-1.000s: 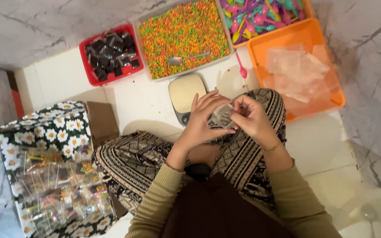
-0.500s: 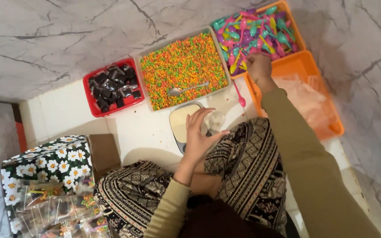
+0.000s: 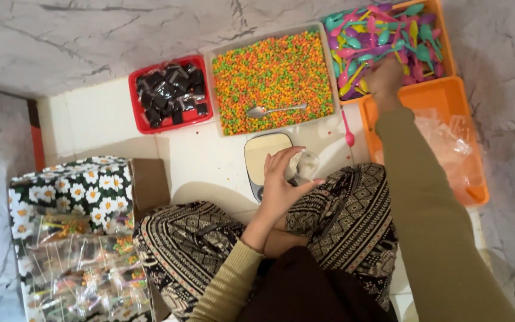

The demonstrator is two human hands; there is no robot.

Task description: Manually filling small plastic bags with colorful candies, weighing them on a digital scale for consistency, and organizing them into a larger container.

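Note:
My left hand holds a small clear plastic bag over a little kitchen scale, just past my patterned-trouser knees. My right hand reaches far forward into the orange tray of coloured plastic spoons, fingers down among them; whether it has one in its grip is hidden. Between the two sits a grey tray of orange, green and yellow sweets with a metal spoon lying on them.
A red tray of dark wrapped pieces stands left of the sweets. An orange tray of clear bags lies under my right forearm. A pink spoon lies on the white mat. A flower-patterned box of filled packets is at my left.
Both hands were together on the bag over my lap. The right hand then let go and stretched forward to the spoon tray, while the left stayed with the bag by the scale.

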